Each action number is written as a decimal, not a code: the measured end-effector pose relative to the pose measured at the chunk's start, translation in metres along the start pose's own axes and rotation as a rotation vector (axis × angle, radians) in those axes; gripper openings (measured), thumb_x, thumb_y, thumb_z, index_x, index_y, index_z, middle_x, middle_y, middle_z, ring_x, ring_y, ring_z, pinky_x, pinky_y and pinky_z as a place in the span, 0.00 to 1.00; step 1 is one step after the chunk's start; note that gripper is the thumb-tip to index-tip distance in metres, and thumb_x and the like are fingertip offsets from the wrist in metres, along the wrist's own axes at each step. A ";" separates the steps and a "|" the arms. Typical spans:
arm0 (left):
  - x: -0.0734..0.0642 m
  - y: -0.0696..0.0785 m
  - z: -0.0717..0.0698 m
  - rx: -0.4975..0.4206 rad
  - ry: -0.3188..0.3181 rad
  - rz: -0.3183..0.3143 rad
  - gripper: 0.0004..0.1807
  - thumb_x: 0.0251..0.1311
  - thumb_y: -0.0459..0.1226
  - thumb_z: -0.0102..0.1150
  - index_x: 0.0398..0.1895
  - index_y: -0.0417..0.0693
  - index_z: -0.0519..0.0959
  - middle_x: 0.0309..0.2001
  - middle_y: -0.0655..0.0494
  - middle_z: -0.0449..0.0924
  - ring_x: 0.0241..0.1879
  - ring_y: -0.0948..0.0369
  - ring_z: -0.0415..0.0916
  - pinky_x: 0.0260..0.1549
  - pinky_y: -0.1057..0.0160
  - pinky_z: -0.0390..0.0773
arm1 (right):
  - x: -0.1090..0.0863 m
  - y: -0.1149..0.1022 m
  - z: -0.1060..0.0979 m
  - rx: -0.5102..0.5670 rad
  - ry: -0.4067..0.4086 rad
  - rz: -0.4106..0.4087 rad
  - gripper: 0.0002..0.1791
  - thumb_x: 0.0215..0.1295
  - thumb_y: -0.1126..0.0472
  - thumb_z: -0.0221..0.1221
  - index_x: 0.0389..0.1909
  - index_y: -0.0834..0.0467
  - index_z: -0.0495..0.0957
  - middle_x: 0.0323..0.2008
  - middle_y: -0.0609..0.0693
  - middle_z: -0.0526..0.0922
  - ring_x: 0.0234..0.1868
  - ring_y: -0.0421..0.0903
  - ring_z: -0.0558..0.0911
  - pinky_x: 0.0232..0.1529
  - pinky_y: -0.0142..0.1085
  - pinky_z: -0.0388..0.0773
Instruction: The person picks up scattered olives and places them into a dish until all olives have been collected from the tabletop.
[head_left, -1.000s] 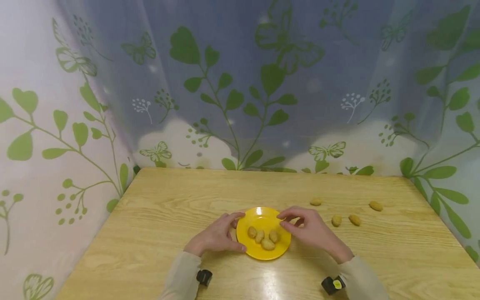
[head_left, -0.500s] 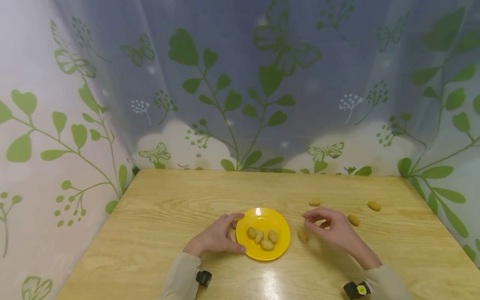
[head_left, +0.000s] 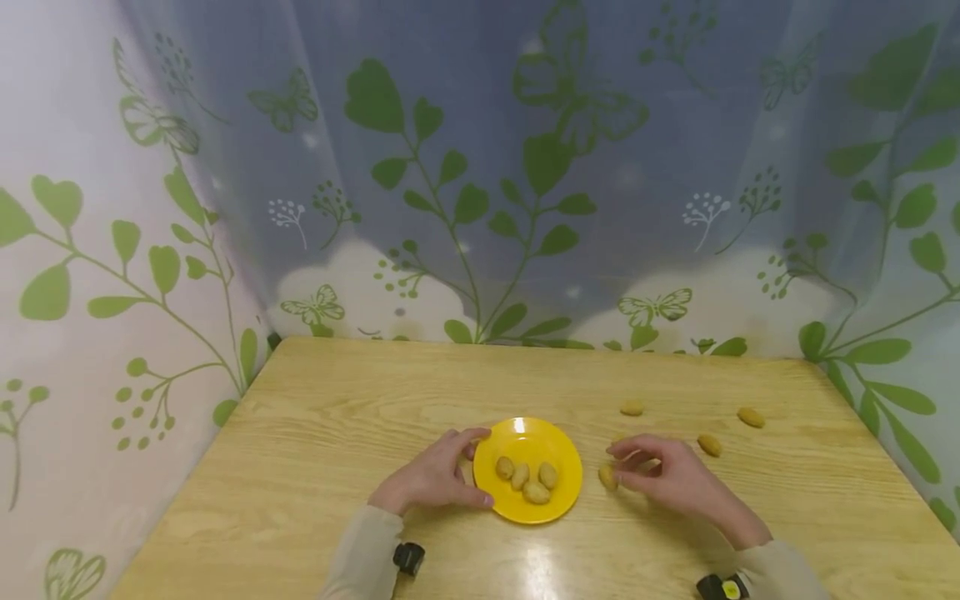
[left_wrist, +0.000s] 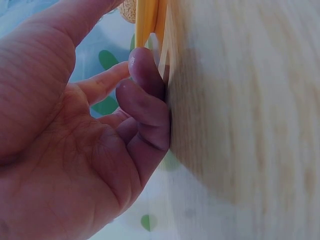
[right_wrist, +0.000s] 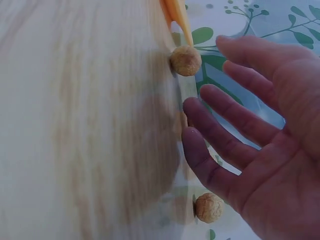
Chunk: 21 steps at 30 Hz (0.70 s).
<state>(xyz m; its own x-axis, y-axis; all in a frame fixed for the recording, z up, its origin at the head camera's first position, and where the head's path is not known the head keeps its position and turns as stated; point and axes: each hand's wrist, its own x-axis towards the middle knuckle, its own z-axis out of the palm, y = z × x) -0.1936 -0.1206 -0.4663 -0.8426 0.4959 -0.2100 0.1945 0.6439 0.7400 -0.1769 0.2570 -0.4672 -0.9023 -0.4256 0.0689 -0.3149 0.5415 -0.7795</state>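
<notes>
A yellow plate (head_left: 566, 496) with several tan, wrinkled, walnut-like nuts (head_left: 536, 493) in it stands near the table's middle. My left hand (head_left: 433, 473) holds its left rim, thumb at the front and fingers at the back; the left wrist view shows fingertips against the plate's edge (left_wrist: 146, 22). Just right of the plate lies one such nut (head_left: 607, 477). My right hand (head_left: 675, 479) is beside it, thumb closest. In the right wrist view the fingers are spread and loosely bent, apart from that nut (right_wrist: 186, 61), with nothing held.
Farther right on the wooden table (head_left: 375, 383) lie more nuts: one at the back (head_left: 632, 407), one beyond the right hand (head_left: 709, 445) and one at the far right (head_left: 751, 417). A patterned curtain (head_left: 480, 208) hangs around the table's back and sides.
My right hand has moved right, away from the plate, then slightly lower. A nut now shows beside the plate; the spot of another is now covered by that hand. The left hand has stayed.
</notes>
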 end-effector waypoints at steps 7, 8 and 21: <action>0.001 0.001 0.000 0.002 0.000 0.004 0.52 0.50 0.46 0.80 0.77 0.51 0.62 0.53 0.49 0.71 0.32 0.62 0.73 0.34 0.67 0.75 | 0.003 0.004 0.001 -0.015 -0.038 -0.006 0.18 0.67 0.54 0.68 0.53 0.57 0.84 0.51 0.57 0.87 0.43 0.36 0.85 0.41 0.31 0.83; 0.001 0.000 0.000 0.002 -0.002 0.003 0.52 0.50 0.46 0.80 0.77 0.51 0.62 0.53 0.50 0.71 0.32 0.62 0.73 0.34 0.67 0.75 | 0.003 0.004 0.001 -0.016 -0.043 -0.006 0.18 0.67 0.54 0.68 0.54 0.57 0.84 0.51 0.57 0.87 0.43 0.36 0.86 0.41 0.31 0.83; -0.001 0.000 0.000 0.011 0.000 0.011 0.51 0.50 0.47 0.79 0.77 0.51 0.62 0.53 0.50 0.70 0.33 0.62 0.72 0.33 0.67 0.74 | 0.007 0.009 0.004 -0.069 -0.056 0.017 0.17 0.64 0.54 0.70 0.52 0.54 0.85 0.51 0.53 0.88 0.43 0.36 0.84 0.42 0.30 0.82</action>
<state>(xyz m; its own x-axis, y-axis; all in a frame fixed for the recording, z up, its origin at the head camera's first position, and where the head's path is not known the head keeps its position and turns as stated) -0.1932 -0.1213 -0.4660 -0.8403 0.5029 -0.2022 0.2092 0.6449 0.7351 -0.1851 0.2560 -0.4756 -0.8903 -0.4549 0.0195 -0.3211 0.5971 -0.7351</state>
